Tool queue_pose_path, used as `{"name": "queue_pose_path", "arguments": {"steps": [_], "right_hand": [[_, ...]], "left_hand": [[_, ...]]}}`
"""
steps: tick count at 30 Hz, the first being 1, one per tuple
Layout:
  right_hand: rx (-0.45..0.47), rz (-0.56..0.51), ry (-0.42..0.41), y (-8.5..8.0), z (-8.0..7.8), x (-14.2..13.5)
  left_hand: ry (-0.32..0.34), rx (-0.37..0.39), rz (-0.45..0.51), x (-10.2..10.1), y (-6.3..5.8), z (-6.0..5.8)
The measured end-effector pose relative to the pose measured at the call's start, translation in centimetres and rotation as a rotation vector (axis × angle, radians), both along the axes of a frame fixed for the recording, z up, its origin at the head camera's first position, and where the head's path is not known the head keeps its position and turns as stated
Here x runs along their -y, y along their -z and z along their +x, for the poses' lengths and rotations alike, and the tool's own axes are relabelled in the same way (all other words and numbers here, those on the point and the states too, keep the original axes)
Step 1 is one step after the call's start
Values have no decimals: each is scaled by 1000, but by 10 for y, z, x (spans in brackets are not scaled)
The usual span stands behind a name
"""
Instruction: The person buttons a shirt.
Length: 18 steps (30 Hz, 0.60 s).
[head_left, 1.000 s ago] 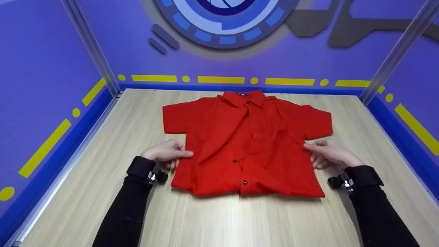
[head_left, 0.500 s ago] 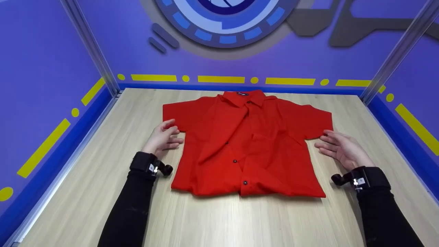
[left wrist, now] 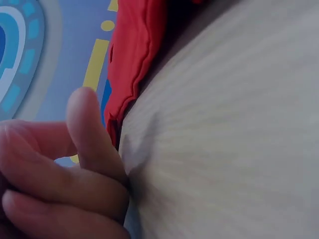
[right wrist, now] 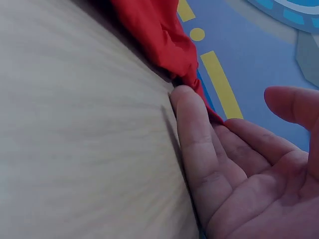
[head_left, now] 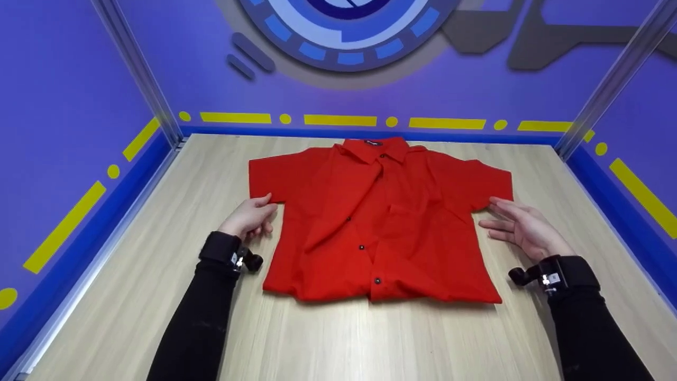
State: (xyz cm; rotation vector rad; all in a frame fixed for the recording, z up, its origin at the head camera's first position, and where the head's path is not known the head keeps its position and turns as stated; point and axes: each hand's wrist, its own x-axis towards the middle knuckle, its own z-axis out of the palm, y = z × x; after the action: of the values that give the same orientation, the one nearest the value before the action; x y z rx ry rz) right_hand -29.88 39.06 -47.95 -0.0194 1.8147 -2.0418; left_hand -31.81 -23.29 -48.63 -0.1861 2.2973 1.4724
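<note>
A red short-sleeved button-up shirt point(head_left: 338, 227) lies front up on the table, collar at the far side and its lower part tucked under in a soft fold. My left hand point(head_left: 248, 217) is at the lower edge of the left sleeve point(head_left: 272, 177), thumb overlapping the hem and the other fingers loosely bent. In the left wrist view one finger point(left wrist: 92, 134) points up close to the red cloth. My right hand point(head_left: 531, 230) is under the right sleeve point(head_left: 489, 185), fingers fairly straight with tips at its edge. The right wrist view shows the thumb point(right wrist: 289, 102) apart from them.
The pale wood table point(head_left: 328, 344) is bounded by a blue back wall point(head_left: 338, 98) and side walls with yellow markings. Metal posts point(head_left: 137, 69) stand at the corners. Black straps with small cameras point(head_left: 550, 278) sit on both wrists.
Both hands have left the shirt's side edges, where they gripped the cloth, and moved away from me to the sleeves. Since half a second ago, the left fingers have bent more; the shirt lies as before.
</note>
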Motion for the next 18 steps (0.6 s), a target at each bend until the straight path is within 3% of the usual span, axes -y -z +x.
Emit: {"name": "queue_pose_path", "arguments": {"steps": [4, 10, 18], "right_hand": [[-5, -35, 32, 0, 1, -7], [14, -42, 48, 1, 0, -9], [13, -19, 57, 1, 1, -10]], "left_hand": [[4, -32, -74, 1, -2, 1], [-19, -76, -61, 7, -2, 5], [-38, -4, 18, 12, -4, 8]]}}
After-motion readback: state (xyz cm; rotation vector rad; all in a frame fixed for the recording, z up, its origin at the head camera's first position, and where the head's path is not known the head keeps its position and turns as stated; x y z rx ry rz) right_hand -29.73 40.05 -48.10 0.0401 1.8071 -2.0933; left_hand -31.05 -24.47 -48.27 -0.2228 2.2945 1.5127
